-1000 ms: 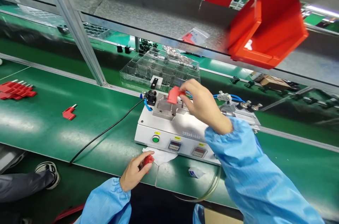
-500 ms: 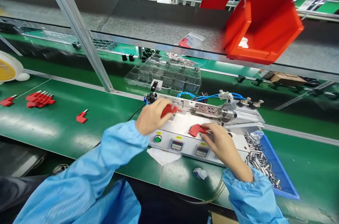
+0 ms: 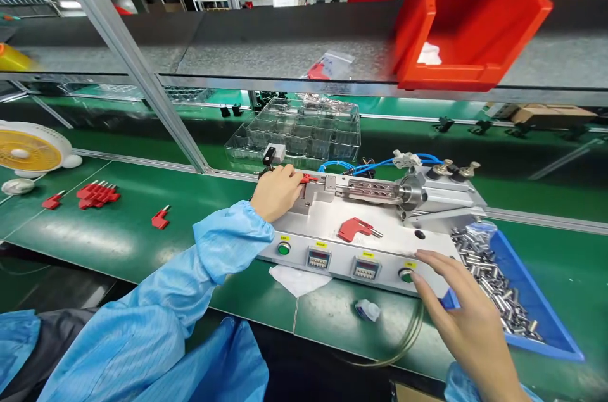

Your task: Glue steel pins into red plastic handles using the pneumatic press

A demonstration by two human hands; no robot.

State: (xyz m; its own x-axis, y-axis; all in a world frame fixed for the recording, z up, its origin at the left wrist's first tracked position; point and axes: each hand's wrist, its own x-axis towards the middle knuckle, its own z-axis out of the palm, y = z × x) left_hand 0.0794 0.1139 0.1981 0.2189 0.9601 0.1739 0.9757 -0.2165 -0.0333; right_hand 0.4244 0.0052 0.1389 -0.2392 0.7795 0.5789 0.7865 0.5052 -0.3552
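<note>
A white press machine (image 3: 332, 231) stands on the green belt in front of me. My left hand (image 3: 277, 192) is closed on a red plastic part (image 3: 308, 179) and holds it in the metal fixture at the machine's back left. A second red part with a metal pin (image 3: 355, 228) lies loose on the machine's top. My right hand (image 3: 463, 316) is open, fingers stretched out, its fingertips by the green button (image 3: 406, 275) on the machine's right front panel. Another green button (image 3: 284, 249) sits at the left front.
A blue tray of metal pins (image 3: 498, 288) sits right of the machine. Red parts (image 3: 97, 194) lie on the belt at left, near a yellow fan (image 3: 28, 152). Clear compartment trays (image 3: 304, 130) stand behind. A red bin (image 3: 468, 16) sits on the shelf above. A white cloth (image 3: 297, 278) lies under the machine's front.
My right hand let go of the red part on the machine's top and moved right to the green button. My left hand pushed its red part further into the fixture.
</note>
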